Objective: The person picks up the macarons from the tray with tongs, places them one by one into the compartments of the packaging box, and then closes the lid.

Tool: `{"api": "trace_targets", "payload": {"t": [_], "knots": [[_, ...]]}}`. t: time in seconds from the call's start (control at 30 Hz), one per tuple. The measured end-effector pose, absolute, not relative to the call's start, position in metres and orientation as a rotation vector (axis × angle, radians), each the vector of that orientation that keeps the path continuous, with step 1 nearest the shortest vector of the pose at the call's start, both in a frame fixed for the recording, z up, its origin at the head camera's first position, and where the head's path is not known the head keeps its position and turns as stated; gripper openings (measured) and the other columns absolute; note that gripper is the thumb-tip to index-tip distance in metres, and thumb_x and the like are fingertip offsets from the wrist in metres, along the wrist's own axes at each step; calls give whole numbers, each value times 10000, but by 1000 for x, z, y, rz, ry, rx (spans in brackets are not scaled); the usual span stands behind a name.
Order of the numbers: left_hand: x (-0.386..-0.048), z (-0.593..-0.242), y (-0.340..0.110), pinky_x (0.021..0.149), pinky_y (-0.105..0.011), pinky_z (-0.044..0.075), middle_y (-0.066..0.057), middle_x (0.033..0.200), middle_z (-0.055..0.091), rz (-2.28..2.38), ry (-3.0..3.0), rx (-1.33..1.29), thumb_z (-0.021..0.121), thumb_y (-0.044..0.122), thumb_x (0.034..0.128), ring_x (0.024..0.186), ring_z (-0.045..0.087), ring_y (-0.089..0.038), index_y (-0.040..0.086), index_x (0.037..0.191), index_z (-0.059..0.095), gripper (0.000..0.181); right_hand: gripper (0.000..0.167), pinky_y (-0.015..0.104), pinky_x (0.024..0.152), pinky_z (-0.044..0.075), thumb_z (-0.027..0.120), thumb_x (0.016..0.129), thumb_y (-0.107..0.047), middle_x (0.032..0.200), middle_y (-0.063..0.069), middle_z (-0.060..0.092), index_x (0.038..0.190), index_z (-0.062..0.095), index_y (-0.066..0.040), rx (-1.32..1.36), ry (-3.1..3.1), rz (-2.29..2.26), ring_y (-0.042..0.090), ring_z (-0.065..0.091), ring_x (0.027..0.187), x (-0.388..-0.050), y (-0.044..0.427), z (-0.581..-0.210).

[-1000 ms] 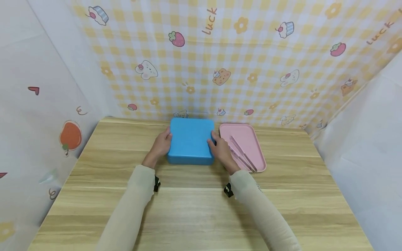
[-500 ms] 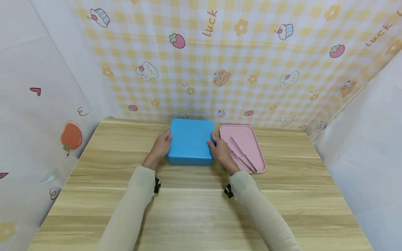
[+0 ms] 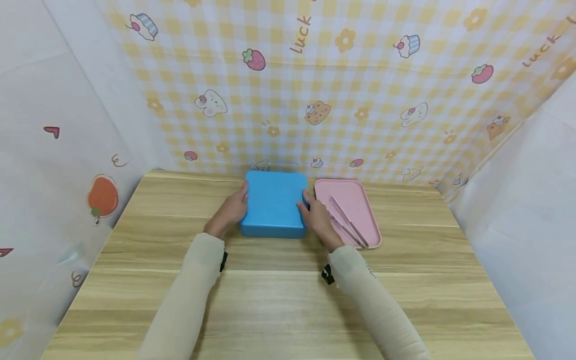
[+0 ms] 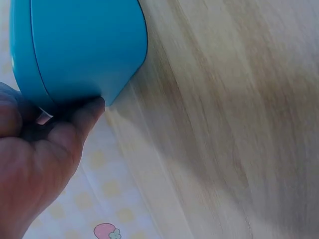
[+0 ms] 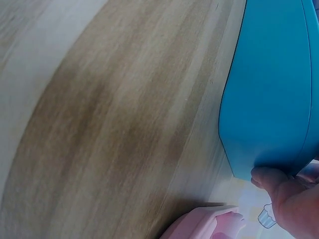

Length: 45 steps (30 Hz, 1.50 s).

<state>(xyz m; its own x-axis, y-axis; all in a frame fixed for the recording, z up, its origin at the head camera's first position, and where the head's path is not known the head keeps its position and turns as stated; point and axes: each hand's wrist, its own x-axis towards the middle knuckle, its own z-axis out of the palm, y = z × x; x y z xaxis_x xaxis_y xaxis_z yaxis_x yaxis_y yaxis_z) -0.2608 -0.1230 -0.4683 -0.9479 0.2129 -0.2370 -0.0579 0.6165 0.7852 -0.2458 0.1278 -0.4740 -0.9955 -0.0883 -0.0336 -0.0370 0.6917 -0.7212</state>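
A blue lidded box point(image 3: 275, 200) stands at the back of the table, its lid on top and a seam running around the side. My left hand point(image 3: 231, 207) holds its left side; in the left wrist view the fingers point(image 4: 92, 112) bear on the box wall point(image 4: 87, 50) near a corner. On the opposite side my right hand point(image 3: 317, 218) grips the box near the right edge. The right wrist view has a digit of that hand point(image 5: 294, 201) pressed to the box's side point(image 5: 269, 89). The box's contents are hidden.
Close to the box's right, partly behind my right hand, lies a pink tray point(image 3: 348, 186) carrying slim silver utensils point(image 3: 348, 220). A yellow checked cloth point(image 3: 279, 85) hangs behind the wooden table point(image 3: 270, 310), with white sheets at both sides.
My left hand has shifted slightly back along the box's left side, and its fingers reach higher beside the lid. The right hand and the tray look unmoved.
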Motion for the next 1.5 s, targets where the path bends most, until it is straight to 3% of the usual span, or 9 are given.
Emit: {"api": "trace_targets", "payload": {"t": [0.87,1.5], "knots": [[-257,-479,-131,1226,-477,163,-156,1645,160,1364,2525,30,238,275,1108,1519,140,-335,66,1597,118,545,565,411,1198,270,512,1047,-270,1573,133,347,1541,326,-71,-134,2843,-1213,278,321,1464,-249,127,-481],[-257,-476,-129,1231,-467,149,-119,1655,143,1424,2458,16,237,306,1106,1527,116,-306,111,1605,102,552,569,422,1196,267,519,1043,-271,1572,146,343,1540,326,-71,-120,2834,-1236,294,327,1460,-249,130,-480]]}}
